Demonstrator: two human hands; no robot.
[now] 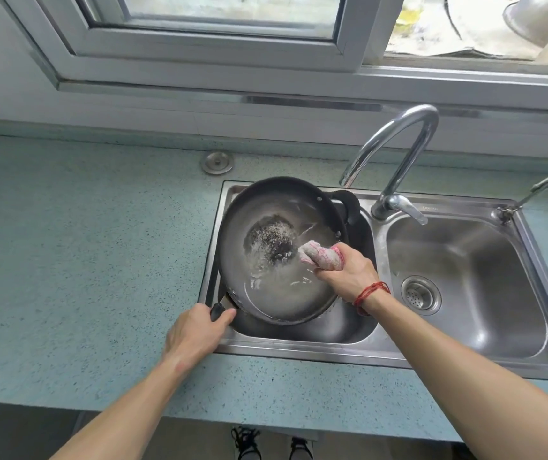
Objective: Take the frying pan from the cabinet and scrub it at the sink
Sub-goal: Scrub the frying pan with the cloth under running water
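A dark frying pan (266, 207) sits tilted in the left basin of the steel double sink (299, 350). Its inside is wet, with a dark speckled patch in the middle. My left hand (196, 333) grips the pan's black handle at the basin's front left corner. My right hand (348, 272) grips a bunched pink and white cloth (320, 257) and presses it against the pan's inner surface, right of the dark patch. A red string band circles my right wrist.
A curved chrome faucet (402, 154) rises behind the divider, its spout above the pan's far rim. The right basin (465, 277) holds only a drain strainer. A small second tap (537, 190) stands at the far right. Speckled blue countertop (83, 260) stretches left; a window frame runs behind.
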